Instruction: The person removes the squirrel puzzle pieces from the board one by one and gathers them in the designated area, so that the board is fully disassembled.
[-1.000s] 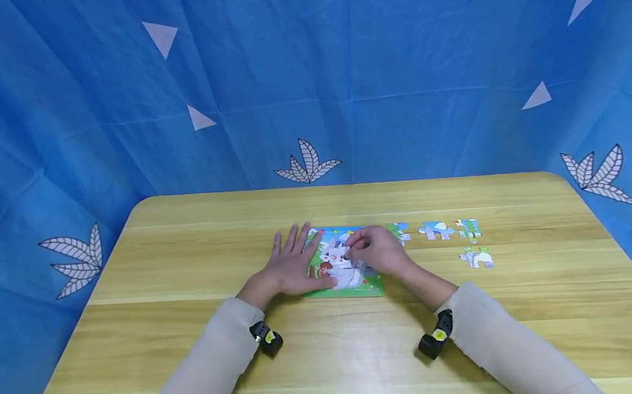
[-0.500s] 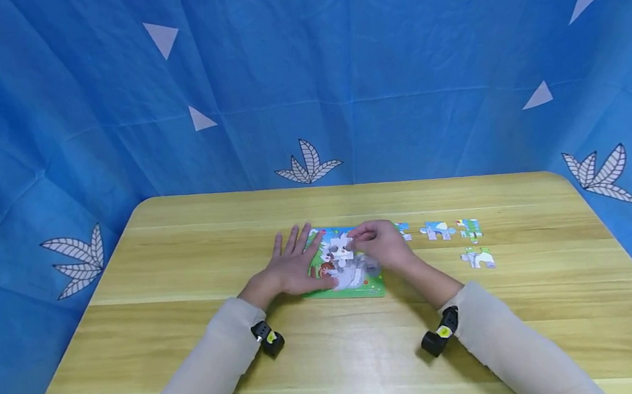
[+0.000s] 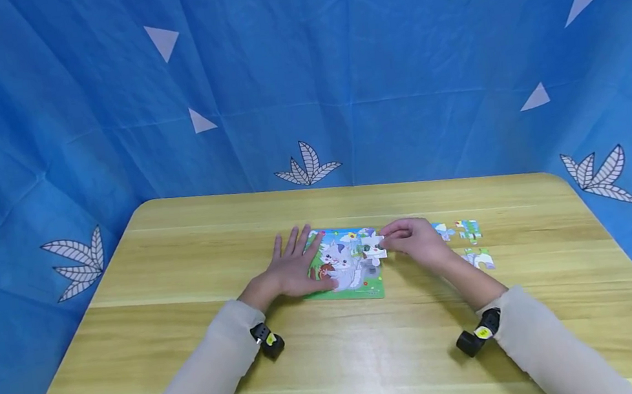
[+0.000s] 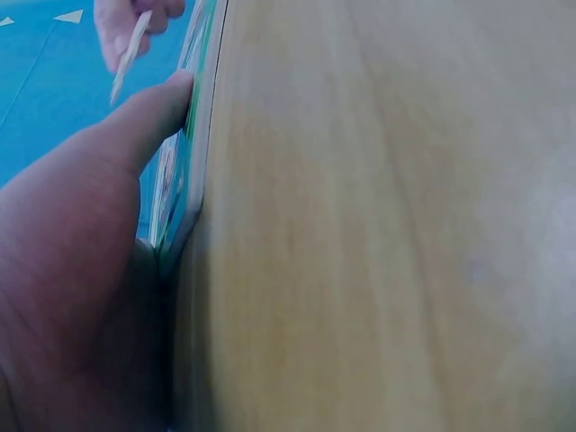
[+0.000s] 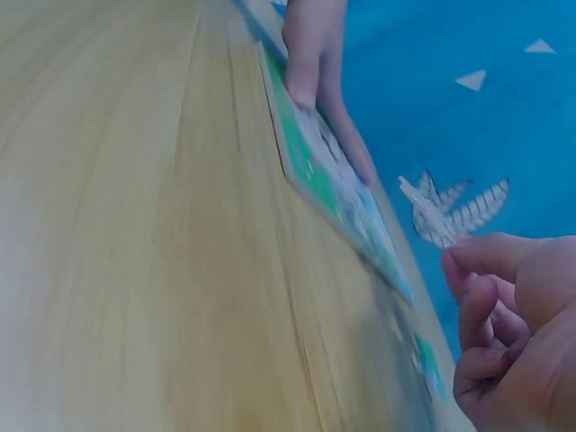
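My left hand (image 3: 292,272) lies spread over the left side of a jigsaw puzzle board (image 3: 350,294), its thumb on the front part. The board carries a picture of a grey cartoon animal with a blue sky and green grass. Between thumb and forefinger my right hand (image 3: 419,244) pinches a white puzzle piece (image 3: 373,247) printed with part of a face. That piece overlaps the board's right edge in the head view. Seen from the right wrist, the puzzle piece (image 5: 427,211) is raised above the board and tilted.
Right of the board lie several loose puzzle pieces, among them a green one (image 3: 469,229) and a grey-white one (image 3: 480,259). My right hand partly covers some. The wooden table (image 3: 335,364) ends at a blue curtain (image 3: 424,67).
My right hand has lifted the white puzzle piece off the middle of the picture and carried it right, to the board's right edge. The left hand has stayed in place.
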`<state>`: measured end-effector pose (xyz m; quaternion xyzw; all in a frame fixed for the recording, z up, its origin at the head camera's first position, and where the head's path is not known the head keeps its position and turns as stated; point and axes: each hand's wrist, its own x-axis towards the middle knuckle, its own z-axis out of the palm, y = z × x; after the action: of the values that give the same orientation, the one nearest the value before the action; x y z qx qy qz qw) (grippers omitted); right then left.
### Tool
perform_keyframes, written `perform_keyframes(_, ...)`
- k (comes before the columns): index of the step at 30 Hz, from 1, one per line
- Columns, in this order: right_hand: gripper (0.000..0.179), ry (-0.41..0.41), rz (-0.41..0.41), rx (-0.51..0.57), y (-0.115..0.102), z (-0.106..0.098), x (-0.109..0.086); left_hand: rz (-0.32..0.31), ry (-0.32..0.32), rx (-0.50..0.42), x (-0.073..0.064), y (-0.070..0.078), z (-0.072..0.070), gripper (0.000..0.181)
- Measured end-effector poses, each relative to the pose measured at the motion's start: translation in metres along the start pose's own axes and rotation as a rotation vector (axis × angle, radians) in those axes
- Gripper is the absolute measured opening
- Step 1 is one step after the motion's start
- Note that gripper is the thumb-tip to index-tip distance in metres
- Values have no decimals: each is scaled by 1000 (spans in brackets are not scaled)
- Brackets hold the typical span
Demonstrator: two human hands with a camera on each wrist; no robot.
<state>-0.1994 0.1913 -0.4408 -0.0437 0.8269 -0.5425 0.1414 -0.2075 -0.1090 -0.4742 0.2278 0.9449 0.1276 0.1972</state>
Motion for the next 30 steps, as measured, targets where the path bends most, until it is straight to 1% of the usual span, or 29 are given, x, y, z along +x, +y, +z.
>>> perform_keyframes(2,29,1,5,-12,4,-11,-6,8,7,-8,0,0,0,112)
perform_keyframes(8,30,39,33,-68,16,-46,-27,12,5,-17,-3,1,-1,111)
perform_keyframes(11,31,54,67,-80,22,-62,-37,9,4,-15,-4,1,-1,111)
perform_keyframes(15,34,73,114,-115,33,-77,-49,12,4,-15,-4,1,-1,111)
perform_keyframes(17,35,86,118,-140,37,-82,-54,15,5,-19,-4,1,0,112)
perform_keyframes(21,34,107,87,-173,44,-89,-59,17,11,-24,-5,1,-1,112)
perform_keyframes(30,27,120,43,-211,52,-88,-57,26,15,-22,-4,0,-1,111)
